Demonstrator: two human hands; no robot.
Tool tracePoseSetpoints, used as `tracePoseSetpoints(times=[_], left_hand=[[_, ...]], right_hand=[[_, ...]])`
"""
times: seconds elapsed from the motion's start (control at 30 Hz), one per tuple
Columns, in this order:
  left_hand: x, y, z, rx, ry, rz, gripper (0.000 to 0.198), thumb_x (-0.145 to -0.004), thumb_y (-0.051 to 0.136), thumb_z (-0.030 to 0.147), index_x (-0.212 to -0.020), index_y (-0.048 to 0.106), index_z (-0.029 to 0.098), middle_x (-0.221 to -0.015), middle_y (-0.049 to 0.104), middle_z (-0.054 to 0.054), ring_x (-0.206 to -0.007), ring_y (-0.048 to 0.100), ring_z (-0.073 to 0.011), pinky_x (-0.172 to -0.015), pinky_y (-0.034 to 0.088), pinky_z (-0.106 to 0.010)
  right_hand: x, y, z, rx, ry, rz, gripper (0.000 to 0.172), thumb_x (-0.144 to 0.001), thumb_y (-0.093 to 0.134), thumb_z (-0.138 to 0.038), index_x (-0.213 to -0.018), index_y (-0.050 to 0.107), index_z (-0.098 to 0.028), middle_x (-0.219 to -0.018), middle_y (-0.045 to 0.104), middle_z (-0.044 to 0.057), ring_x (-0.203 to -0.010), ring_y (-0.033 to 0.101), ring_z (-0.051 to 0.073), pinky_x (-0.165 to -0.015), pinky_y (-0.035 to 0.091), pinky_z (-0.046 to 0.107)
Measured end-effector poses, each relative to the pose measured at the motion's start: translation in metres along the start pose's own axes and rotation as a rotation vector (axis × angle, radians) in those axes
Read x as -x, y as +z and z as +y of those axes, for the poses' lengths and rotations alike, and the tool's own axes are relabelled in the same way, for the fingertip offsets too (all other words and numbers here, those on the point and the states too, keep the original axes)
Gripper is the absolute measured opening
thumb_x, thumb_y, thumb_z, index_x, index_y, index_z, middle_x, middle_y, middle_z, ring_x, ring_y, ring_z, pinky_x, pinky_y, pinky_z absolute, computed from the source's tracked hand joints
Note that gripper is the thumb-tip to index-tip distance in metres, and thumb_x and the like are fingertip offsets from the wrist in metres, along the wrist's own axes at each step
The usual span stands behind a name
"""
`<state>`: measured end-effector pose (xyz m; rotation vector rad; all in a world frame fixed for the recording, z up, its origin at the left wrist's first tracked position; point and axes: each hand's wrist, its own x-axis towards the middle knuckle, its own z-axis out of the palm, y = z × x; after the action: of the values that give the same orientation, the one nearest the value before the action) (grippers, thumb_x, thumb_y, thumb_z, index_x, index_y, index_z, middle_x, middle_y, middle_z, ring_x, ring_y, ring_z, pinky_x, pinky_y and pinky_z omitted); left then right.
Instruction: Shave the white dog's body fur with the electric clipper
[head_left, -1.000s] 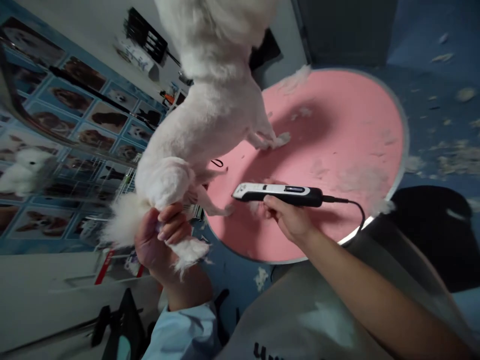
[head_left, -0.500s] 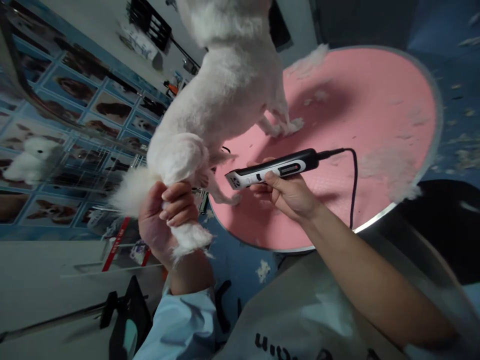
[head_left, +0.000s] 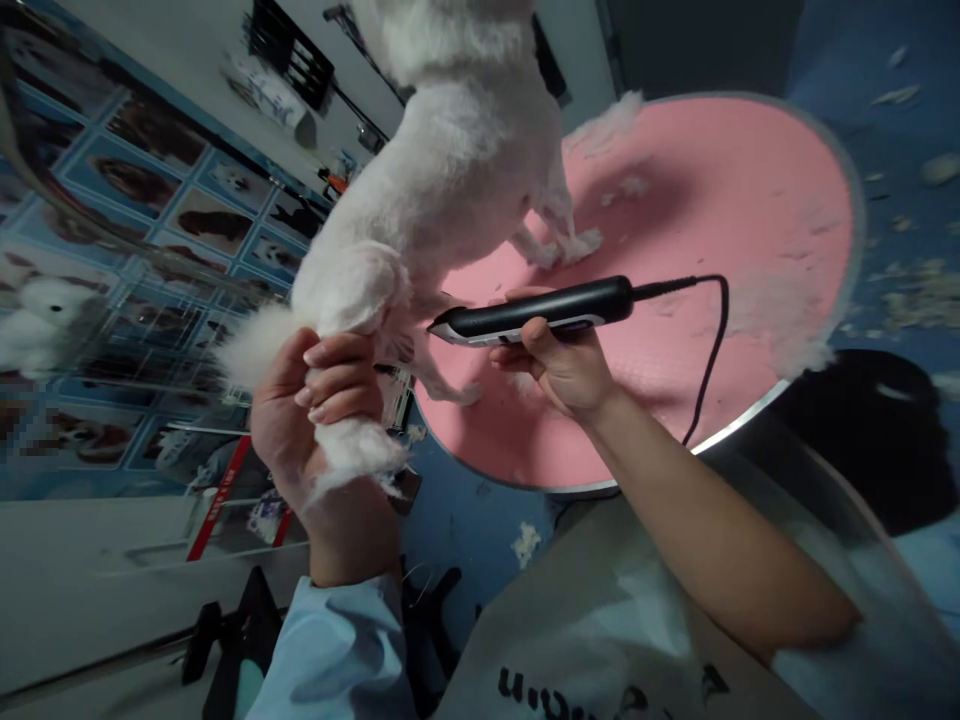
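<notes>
A white dog (head_left: pixel 457 170) with closely cut fur stands on a round pink table (head_left: pixel 757 180), its head outside the picture. My left hand (head_left: pixel 319 400) is wrapped round the dog's raised hind leg (head_left: pixel 352 455), and the shaggy paw sticks out below my fingers. In my right hand (head_left: pixel 562 365) is a black and white hair clipper (head_left: pixel 532 310). The clipper's blade end points left and lies close to the hind leg; whether it touches fur I cannot tell. A black cord (head_left: pixel 724 330) curves down from the clipper's back end.
Cut fur (head_left: pixel 780 310) lies on the table's right part, with more tufts (head_left: pixel 527 543) on the blue floor. A black rounded object (head_left: pixel 870 430) stands beside the table. Dog pictures (head_left: pixel 214 220) cover the left wall, near a red-edged rack (head_left: pixel 219 497).
The clipper has rolled so its black side faces me, and its blade end has moved left, closer to the leg. My left hand has shifted slightly left and up with the leg.
</notes>
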<state>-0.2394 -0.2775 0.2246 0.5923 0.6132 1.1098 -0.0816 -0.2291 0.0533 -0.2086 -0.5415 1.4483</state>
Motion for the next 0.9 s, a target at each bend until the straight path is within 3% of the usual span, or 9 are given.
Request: tracePoseSetpoints(times=[0.07, 0.13, 0.23, 0.4, 0.5, 0.7, 0.8, 0.9], left_hand=[[0.001, 0.002, -0.001, -0.006, -0.017, 0.015, 0.019, -0.101, 0.045, 0.023, -0.083, 0.042, 0.02, -0.064, 0.049, 0.004, -0.044, 0.046, -0.0023, -0.043, 0.039, -0.007], [0.001, 0.003, -0.001, 0.0, -0.026, 0.023, 0.022, -0.102, 0.044, 0.025, -0.081, 0.041, 0.02, -0.062, 0.047, 0.005, -0.042, 0.044, -0.0026, -0.042, 0.038, -0.008], [0.001, 0.005, -0.001, 0.037, -0.033, 0.025, 0.022, -0.1, 0.044, 0.023, -0.079, 0.038, 0.021, -0.062, 0.046, 0.005, -0.041, 0.042, -0.0025, -0.04, 0.035, -0.008], [0.005, 0.008, -0.002, 0.099, -0.067, 0.02, 0.021, -0.095, 0.049, 0.015, -0.078, 0.039, 0.021, -0.065, 0.045, 0.005, -0.043, 0.042, -0.0014, -0.041, 0.034, -0.007], [0.005, 0.009, -0.001, 0.089, -0.087, 0.026, 0.023, -0.096, 0.049, 0.016, -0.077, 0.038, 0.022, -0.066, 0.046, 0.005, -0.043, 0.043, -0.0015, -0.041, 0.035, -0.007], [0.004, 0.011, -0.001, -0.013, -0.077, 0.04, 0.024, -0.1, 0.048, 0.02, -0.079, 0.036, 0.022, -0.062, 0.05, 0.005, -0.041, 0.046, -0.0016, -0.04, 0.037, -0.005], [0.002, 0.013, -0.002, -0.063, -0.039, 0.077, 0.025, -0.103, 0.042, 0.023, -0.079, 0.035, 0.022, -0.063, 0.054, 0.003, -0.041, 0.048, -0.0014, -0.038, 0.036, -0.006], [0.001, 0.014, -0.002, -0.08, -0.029, 0.109, 0.032, -0.107, 0.036, 0.029, -0.076, 0.032, 0.023, -0.062, 0.054, 0.002, -0.041, 0.05, -0.0018, -0.037, 0.036, -0.006]], right_hand=[[0.0, 0.003, 0.001, 0.036, -0.05, 0.014, 0.063, -0.06, 0.086, -0.069, -0.1, 0.065, -0.024, -0.086, 0.071, -0.001, -0.065, 0.068, 0.012, -0.061, 0.059, 0.026], [-0.002, 0.01, 0.003, 0.063, -0.157, 0.107, 0.055, -0.064, 0.086, -0.065, -0.094, 0.063, -0.025, -0.089, 0.07, -0.001, -0.074, 0.069, 0.014, -0.067, 0.06, 0.028], [-0.006, 0.024, 0.007, 0.046, -0.294, 0.17, 0.044, -0.071, 0.085, -0.052, -0.094, 0.057, -0.028, -0.098, 0.071, -0.001, -0.097, 0.07, 0.019, -0.087, 0.06, 0.037], [-0.017, 0.037, 0.017, 0.142, -0.282, -0.119, 0.038, -0.072, 0.081, -0.037, -0.1, 0.057, -0.028, -0.115, 0.068, 0.001, -0.117, 0.063, 0.023, -0.108, 0.049, 0.045], [-0.022, 0.036, 0.02, 0.298, -0.238, -0.169, 0.036, -0.07, 0.079, -0.032, -0.1, 0.06, -0.027, -0.11, 0.066, 0.002, -0.11, 0.062, 0.024, -0.105, 0.049, 0.046], [-0.031, 0.043, 0.013, 0.357, -0.295, -0.076, 0.028, -0.074, 0.076, -0.036, -0.094, 0.061, -0.025, -0.102, 0.066, 0.002, -0.103, 0.063, 0.023, -0.102, 0.051, 0.043], [-0.039, 0.046, 0.011, 0.488, -0.229, -0.11, 0.029, -0.069, 0.08, -0.031, -0.09, 0.062, -0.025, -0.095, 0.068, 0.001, -0.1, 0.064, 0.024, -0.099, 0.052, 0.043], [-0.042, 0.049, 0.008, 0.498, -0.218, -0.059, 0.022, -0.071, 0.078, -0.029, -0.083, 0.061, -0.025, -0.088, 0.067, 0.0, -0.097, 0.065, 0.025, -0.094, 0.055, 0.043]])
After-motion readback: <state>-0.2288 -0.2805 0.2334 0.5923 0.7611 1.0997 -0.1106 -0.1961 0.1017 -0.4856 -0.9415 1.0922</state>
